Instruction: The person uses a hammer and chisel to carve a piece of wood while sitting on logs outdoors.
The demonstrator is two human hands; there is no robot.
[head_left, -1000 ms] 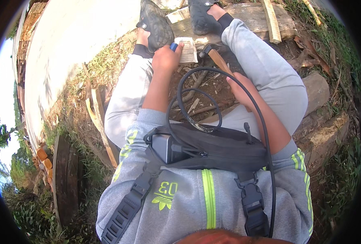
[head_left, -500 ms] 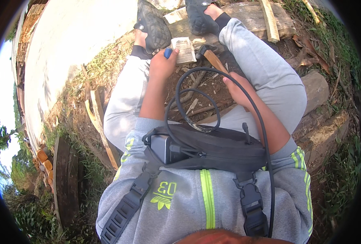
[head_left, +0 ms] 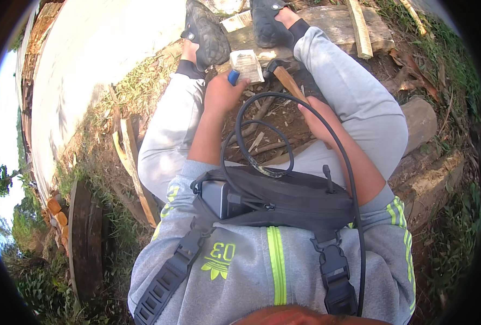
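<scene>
The left hand is closed around a blue-handled tool; only the blue end shows above the fist, so the working end cannot be identified. The tool tip meets a small pale block, which rests on the ground between the person's two shoes, just in front of the left shoe.

The right hand is wrapped around the wooden handle of a hammer. The dark hammer head sits just beside the block, to its right, near the right shoe.

Handling, block: it appears rigid and light, likely wood or stone. Its faces look flat and rough, so slip is unlikely. Being small and unclamped, it can probably shift or tip under a blow. Hold it by the side faces, clear of the struck area.

Handling, hammer: head-heavy and stiff. The grip sits on the lower part of the handle, which gives reach but less fine control. The handle looks dry and smooth.

Appearance: the block is whitish with a faint grain or scoring on its top face and squared edges. The hammer handle is light brown; the head is dark metal.

A black cable loops from a chest pack across the lap, near both forearms. A plank lies behind the shoes.
</scene>
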